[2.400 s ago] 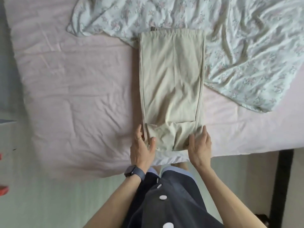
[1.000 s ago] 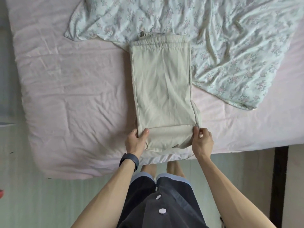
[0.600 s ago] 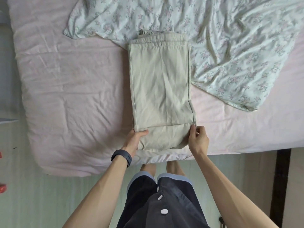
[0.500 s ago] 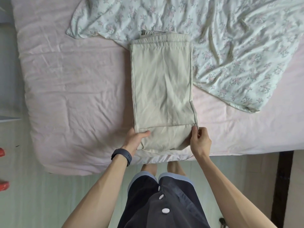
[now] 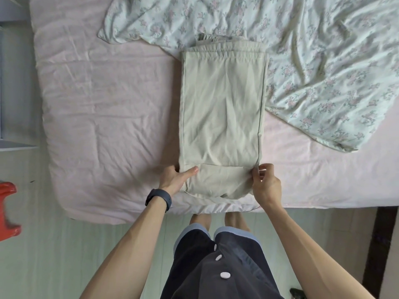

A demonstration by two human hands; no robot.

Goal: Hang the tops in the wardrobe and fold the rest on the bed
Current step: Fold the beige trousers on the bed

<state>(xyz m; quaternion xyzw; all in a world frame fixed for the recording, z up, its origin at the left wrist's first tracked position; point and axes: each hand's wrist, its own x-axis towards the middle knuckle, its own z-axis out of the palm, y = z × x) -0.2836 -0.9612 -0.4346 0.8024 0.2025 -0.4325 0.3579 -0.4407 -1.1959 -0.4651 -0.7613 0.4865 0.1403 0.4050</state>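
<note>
- The tan trousers [image 5: 222, 108] lie folded on the pink bed [image 5: 108, 115], running from 12 to 6 o'clock.
- A moment ago both hands lay flat on the 6 o'clock end.
- Now the left hand [image 5: 172, 180] grips the 7 o'clock corner, thumb on top.
- The right hand [image 5: 266, 182] pinches the 5 o'clock corner.
- I think another fold is coming, up toward 12 o'clock.

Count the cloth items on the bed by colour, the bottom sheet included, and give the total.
Beige: 1, the folded garment
Pale floral: 1, the crumpled cover
Pink: 1, the bottom sheet
Total: 3
</note>
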